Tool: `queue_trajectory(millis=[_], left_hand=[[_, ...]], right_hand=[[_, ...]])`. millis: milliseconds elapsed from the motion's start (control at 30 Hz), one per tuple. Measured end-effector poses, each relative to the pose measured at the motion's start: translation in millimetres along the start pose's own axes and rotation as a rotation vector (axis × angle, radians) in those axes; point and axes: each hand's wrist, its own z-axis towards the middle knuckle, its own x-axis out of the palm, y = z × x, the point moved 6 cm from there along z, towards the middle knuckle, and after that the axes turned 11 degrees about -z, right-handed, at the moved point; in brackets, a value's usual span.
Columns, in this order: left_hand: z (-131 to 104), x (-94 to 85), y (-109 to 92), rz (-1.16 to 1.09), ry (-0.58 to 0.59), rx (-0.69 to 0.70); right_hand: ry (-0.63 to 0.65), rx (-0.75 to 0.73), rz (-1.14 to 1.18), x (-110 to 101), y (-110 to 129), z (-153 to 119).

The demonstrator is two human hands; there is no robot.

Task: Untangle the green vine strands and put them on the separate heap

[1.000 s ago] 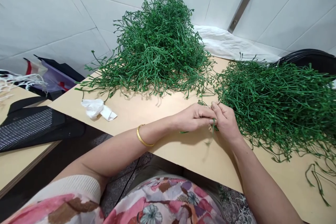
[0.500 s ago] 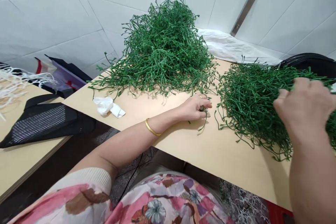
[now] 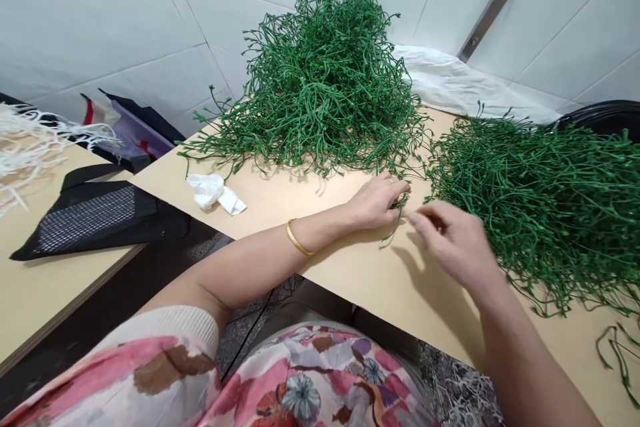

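Note:
My left hand (image 3: 377, 203), with a gold bangle at the wrist, rests on the light wooden table (image 3: 360, 260). Its fingers are curled around thin green plastic stems (image 3: 390, 236), and one end hangs out below them. Just to its right is my right hand (image 3: 453, 240), slightly blurred, thumb and forefinger pinched close to the left fingertips. Whether anything is in that pinch cannot be made out. Behind the left hand rises a tall tangled pile of green stems (image 3: 330, 80). A second, lower pile of green stems (image 3: 545, 207) lies beyond the right hand.
A crumpled white tissue (image 3: 215, 192) lies at the table's left. On the neighbouring table are a black mesh pouch (image 3: 90, 217) and white strands (image 3: 35, 153). White cloth or plastic (image 3: 465, 87) lies along the tiled wall. Loose stems (image 3: 620, 357) lie at the right edge.
My right hand has moved left from over the right-hand pile to beside my left hand. The left hand still grips the stems; the whole view has shifted slightly.

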Motion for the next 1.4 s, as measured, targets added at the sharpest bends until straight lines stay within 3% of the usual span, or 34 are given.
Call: queue_trajectory(millis=[100,200,367,533,700,867,1000,1133,1267,1400], left_hand=[[-1,-2.0,0,0.018,-0.012,0.014],[-1,-3.6,-2,0.032,0.007,0.068],[0,-2.1,-3,0.039,0.032,0.09],[-1,-0.9,-3,0.032,0.061,0.089],[-3,-7.9,-9,-0.182,0.138,0.074],[0,-17.3,-6,-0.288,0.098,0.047],[-1,-15.5,-6,-0.34,0.128,0.036],[-6,-10.6,-6,-0.47,0.188,-0.059],[-7,-13.1,-3,-0.487,0.13,-0.125],[-6,-21.1,-1,-0.335,0.008,-0.112]], right_hand=[[0.115,0.007,0.162,26,2,3],[0.153,0.045,0.291,35,-8,6],[0.134,0.048,0.37,34,-12,7],[0.056,-0.055,0.203,35,-5,9],[0.017,-0.028,0.146,29,-21,8],[-0.019,0.034,0.196,23,-34,7],[-0.049,0.036,0.195,22,-35,7],[-0.07,0.045,0.227,21,-34,8],[-0.047,0.055,0.225,21,-32,6],[-0.004,0.029,0.217,22,-26,5]])
